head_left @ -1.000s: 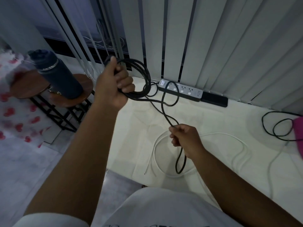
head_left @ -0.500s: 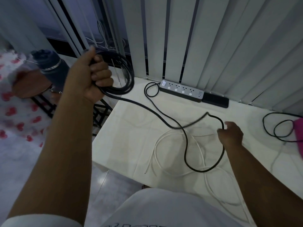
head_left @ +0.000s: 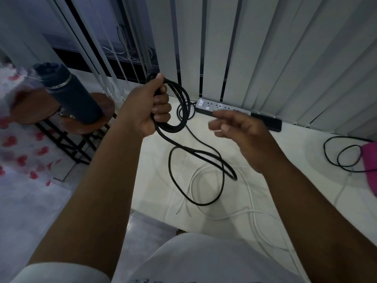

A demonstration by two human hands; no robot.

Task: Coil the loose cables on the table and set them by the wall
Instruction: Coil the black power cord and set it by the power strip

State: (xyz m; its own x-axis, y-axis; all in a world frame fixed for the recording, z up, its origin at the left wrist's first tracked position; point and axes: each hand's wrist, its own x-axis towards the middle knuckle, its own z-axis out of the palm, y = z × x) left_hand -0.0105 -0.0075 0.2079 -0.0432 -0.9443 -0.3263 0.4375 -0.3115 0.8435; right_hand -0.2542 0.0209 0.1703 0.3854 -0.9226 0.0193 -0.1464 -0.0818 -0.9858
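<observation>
My left hand [head_left: 151,107] is raised over the table's left edge, shut on several loops of a thick black cable [head_left: 179,111]. The rest of that cable trails down and lies in a loose loop [head_left: 177,180] on the white table [head_left: 155,164]. My right hand [head_left: 240,137] hovers in the air to the right of the coil, fingers apart and blurred, holding nothing. A thin white cable [head_left: 252,199] lies in loose curves on the table under the black one. Another thin black cable [head_left: 334,158] lies coiled loosely at the far right.
A grey power strip [head_left: 206,106] and a black block [head_left: 269,122] lie along the vertical blinds [head_left: 265,48] at the back. A dark bottle [head_left: 71,94] stands on a round wooden stool [head_left: 81,123] to the left. Something pink [head_left: 370,164] sits at the right edge.
My left hand swung back right toward the blinds with the coil. My right hand let go of the black cable and rose toward the coil; the freed cable dropped into a loop on the table.
</observation>
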